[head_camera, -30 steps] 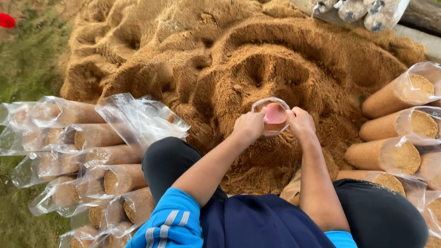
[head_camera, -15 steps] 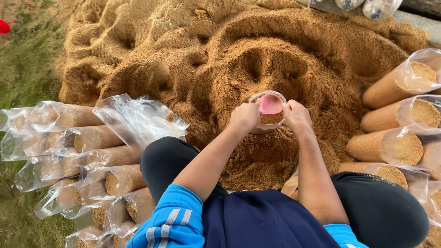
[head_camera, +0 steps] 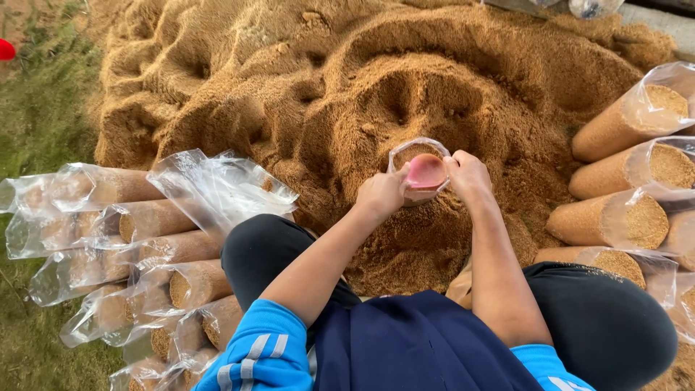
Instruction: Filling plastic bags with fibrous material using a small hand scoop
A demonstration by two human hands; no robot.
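Sawdust heap: golden-brown sawdust (head_camera: 376, 87) fills the top and middle of our view, its surface pitted with scooped hollows, the deepest just above our hands.
Clear plastic bag: we hold a small transparent bag (head_camera: 420, 172) upright over the heap, its mouth open toward us and sawdust showing inside near the far rim.
Pink cup: a small pink scoop-like cup (head_camera: 426, 173) sits in the mouth of the bag, between our two hands; we cannot tell which fingers bear it.
Left hand: our left hand (head_camera: 381, 195) is curled tight on the near left edge of the bag, fingers closed on the plastic.
Right hand: our right hand (head_camera: 470, 177) pinches the right edge of the bag, fingers folded inward and touching the plastic beside the cup.
Forearms: both bare forearms run up from our blue sleeves (head_camera: 260, 347) and meet at the bag.
Legs: our knees in black trousers (head_camera: 268, 253) spread to either side, the heap reaching down between them.
Filled bags, left: a stack of packed sawdust cylinders in clear plastic (head_camera: 145, 250) lies on its side by our left knee, on the grass.
Loose bags: empty clear bags (head_camera: 217, 188) rest crumpled on top of that stack.
Filled bags, right: more packed cylinders (head_camera: 622, 170) lie against the right flank of the heap, open ends facing right.
Grass: green grass (head_camera: 43, 116) borders the heap at the left.
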